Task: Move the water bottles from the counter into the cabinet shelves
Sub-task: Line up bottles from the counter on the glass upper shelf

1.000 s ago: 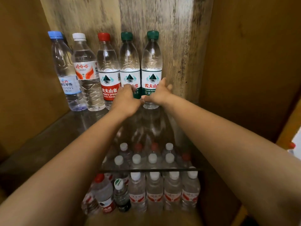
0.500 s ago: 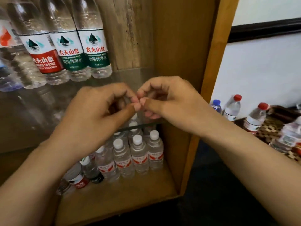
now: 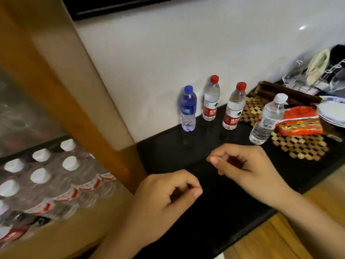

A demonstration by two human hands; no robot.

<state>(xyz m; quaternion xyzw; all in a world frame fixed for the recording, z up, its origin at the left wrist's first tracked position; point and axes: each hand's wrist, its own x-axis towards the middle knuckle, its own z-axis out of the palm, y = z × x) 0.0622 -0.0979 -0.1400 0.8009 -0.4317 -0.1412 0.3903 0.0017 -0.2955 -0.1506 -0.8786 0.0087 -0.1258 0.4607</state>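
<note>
Four water bottles stand on the black counter: a blue-capped one, two red-capped ones, and a white-capped one on a woven mat. The wooden cabinet is at the left, its lower shelf packed with several white-capped bottles. My left hand hovers over the counter's near edge beside the cabinet post, fingers curled, holding nothing. My right hand is further right, above the counter and short of the bottles, also curled and holding nothing.
A red snack packet lies on the woven mat right of the white-capped bottle. Stacked plates and a wire dish rack sit at the far right. A white wall backs the counter.
My view has swung right from inside the cabinet to the counter. Both hands have left the green-capped bottles on the upper shelf, pulled out and drifted apart, holding nothing.
</note>
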